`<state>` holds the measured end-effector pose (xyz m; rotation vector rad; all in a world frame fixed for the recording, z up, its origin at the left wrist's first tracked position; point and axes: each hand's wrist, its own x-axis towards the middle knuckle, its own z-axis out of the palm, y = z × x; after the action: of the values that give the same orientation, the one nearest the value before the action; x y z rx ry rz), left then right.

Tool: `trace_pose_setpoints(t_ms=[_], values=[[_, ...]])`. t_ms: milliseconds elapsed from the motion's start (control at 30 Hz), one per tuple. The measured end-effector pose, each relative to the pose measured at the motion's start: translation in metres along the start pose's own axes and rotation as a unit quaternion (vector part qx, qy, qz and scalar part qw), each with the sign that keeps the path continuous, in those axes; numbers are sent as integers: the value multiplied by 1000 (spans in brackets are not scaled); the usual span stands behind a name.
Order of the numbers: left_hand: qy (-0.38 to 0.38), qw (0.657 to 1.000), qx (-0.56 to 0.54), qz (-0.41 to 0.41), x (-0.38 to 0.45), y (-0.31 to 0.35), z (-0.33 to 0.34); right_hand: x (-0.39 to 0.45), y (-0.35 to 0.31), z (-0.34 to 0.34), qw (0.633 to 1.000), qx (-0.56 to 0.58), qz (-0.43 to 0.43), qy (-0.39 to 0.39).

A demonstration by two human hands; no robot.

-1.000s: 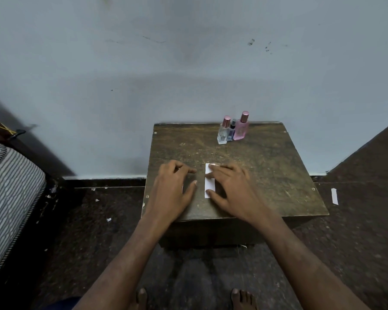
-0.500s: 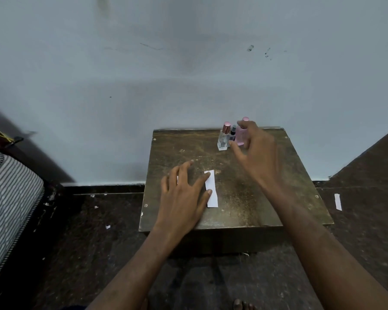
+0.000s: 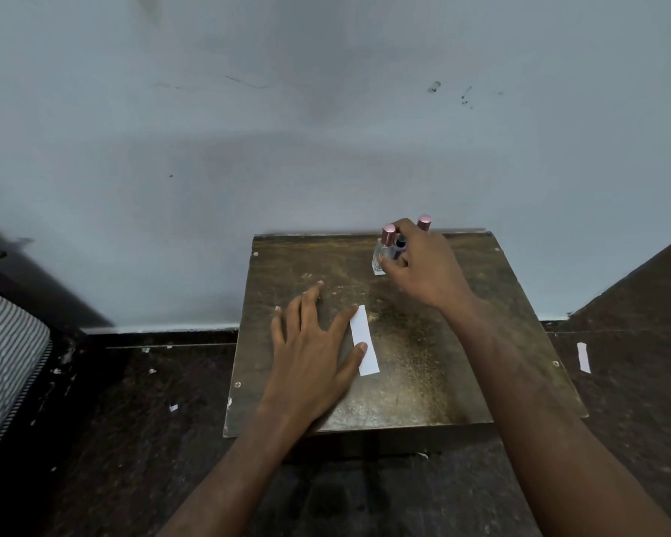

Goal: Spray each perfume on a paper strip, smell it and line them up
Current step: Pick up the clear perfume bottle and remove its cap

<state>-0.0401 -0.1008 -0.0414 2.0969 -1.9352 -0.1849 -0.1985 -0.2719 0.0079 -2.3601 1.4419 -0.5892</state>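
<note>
I have one view only, the head camera, wide-angle, looking forward and down from above the wooden table [image 3: 423, 381]. It faces the pale wall [image 3: 326, 149]. Both forearms enter from the bottom edge, near the lens; the fingertips of each hand sit mid-frame, with dark floor [image 3: 132, 439] either side.

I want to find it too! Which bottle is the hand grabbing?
Look at the brown table, far edge by the wall. Three small bottles cluster there under the right hand. It grips the clear bottle, leftmost, with see-through glass and a pink cap.
</note>
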Motion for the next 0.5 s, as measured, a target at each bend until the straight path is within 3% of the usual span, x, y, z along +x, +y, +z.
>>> trace_pose_setpoints(t_ms=[500], values=[[87,991,-100,-1,3,-7,-17,-1,7,-3,996,31,-69,47]])
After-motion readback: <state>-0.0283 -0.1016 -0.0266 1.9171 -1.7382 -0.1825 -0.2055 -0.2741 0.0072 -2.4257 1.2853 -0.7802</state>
